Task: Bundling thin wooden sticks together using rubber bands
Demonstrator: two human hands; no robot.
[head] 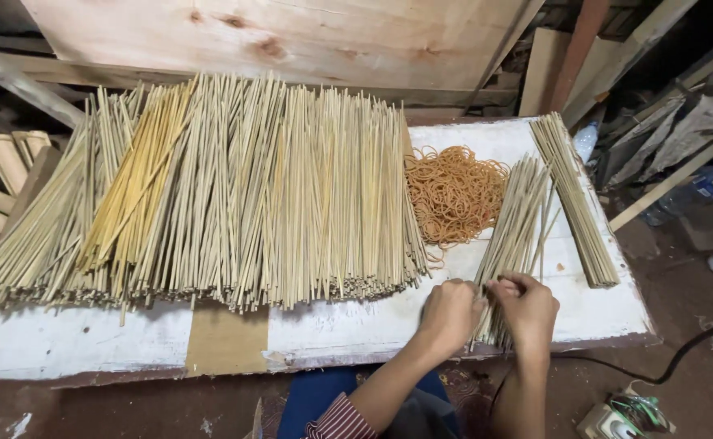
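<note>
A white-painted wooden table [72,341] carries a broad heap of thin bamboo sticks [210,195], fanned out across its left and middle, some of them yellower than the rest. Behind it leans a pale plywood board [291,32]. To the right of the heap lies a mound of orange rubber bands [454,193], and at the table's far right edge rests a tied bundle of sticks [576,203], running slantwise toward the near corner. Between the bands and that bundle lies a smaller sheaf of sticks [519,219], its near end at the front edge of the table, where both hands meet. The left hand [450,315] is curled closed around the sheaf's lower end; the right hand [527,307] is bent beside it, fingertips pinched together at the sticks, touching the left hand. What the fingertips nip cannot be made out. A striped sleeve [340,421] shows at the left forearm, and a black cable [681,358] trails on the floor at right.
</note>
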